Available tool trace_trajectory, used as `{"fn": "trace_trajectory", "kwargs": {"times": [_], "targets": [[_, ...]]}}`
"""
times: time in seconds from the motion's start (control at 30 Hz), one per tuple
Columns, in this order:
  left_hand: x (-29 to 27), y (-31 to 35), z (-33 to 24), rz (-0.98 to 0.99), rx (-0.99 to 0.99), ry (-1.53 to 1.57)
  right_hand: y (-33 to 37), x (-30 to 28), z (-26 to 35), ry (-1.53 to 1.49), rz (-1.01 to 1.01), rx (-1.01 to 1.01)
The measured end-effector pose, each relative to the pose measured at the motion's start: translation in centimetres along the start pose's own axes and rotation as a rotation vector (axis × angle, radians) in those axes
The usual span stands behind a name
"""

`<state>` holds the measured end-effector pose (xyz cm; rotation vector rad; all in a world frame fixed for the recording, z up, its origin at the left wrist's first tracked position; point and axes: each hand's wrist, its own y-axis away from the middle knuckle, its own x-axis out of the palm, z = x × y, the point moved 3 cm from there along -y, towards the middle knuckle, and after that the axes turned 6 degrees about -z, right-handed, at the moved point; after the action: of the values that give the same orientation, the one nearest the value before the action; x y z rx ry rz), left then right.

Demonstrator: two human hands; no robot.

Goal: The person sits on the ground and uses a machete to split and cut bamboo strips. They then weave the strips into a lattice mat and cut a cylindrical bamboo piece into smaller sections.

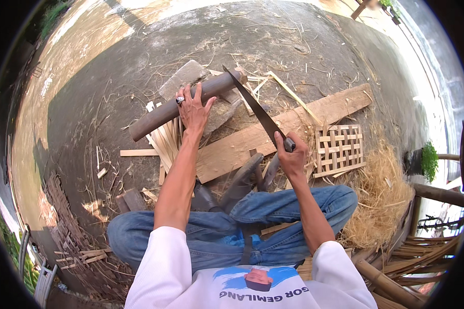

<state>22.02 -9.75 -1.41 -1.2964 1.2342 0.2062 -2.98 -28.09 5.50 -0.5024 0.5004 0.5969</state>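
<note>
My left hand (193,110) lies over a thick, dark brown round pole (157,118), its fingers apart and curved over the top, holding it down. A ring is on one finger. The pole slants up to the right, across a grey stone block (183,77). My right hand (292,157) is closed around the dark handle of a hand saw (260,113). Its long, tapering blade points up and left, crossing the pole near its far right end. Whether the blade touches the pole, I cannot tell. The blade's teeth are too small to make out.
A wooden plank (294,121) lies slanted before my feet. Pale split strips (165,136) are under the pole. To the right are a woven strip panel (340,149) and a heap of straw-like shavings (384,190). Bamboo poles (392,283) lie at the lower right.
</note>
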Motion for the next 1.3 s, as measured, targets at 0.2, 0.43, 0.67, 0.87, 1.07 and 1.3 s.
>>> {"fn": "trace_trajectory", "kwargs": {"times": [0.2,0.43,0.67,0.87,1.07,1.3], "targets": [[1.2,5.5,-5.3,0.263,0.011,0.096,-1.7,1.6,1.0,0.095,0.028,-0.05],[4.4,7.0,-4.3,0.378,0.125,-0.018,0.0,1.1,0.6,0.064,0.012,-0.062],[2.2,9.9,-2.0,0.35,0.252,0.016,3.2,-1.5,0.6,0.079,0.004,-0.029],[-1.0,11.6,-2.7,0.262,0.305,0.025,6.9,-2.8,2.1,0.027,-0.06,-0.05],[-1.6,11.7,-3.6,0.297,0.285,0.061,8.0,-3.6,1.9,0.102,-0.043,-0.007],[-2.7,7.5,-5.4,0.574,0.059,0.166,8.3,-4.2,0.2,0.096,-0.064,0.025]]}}
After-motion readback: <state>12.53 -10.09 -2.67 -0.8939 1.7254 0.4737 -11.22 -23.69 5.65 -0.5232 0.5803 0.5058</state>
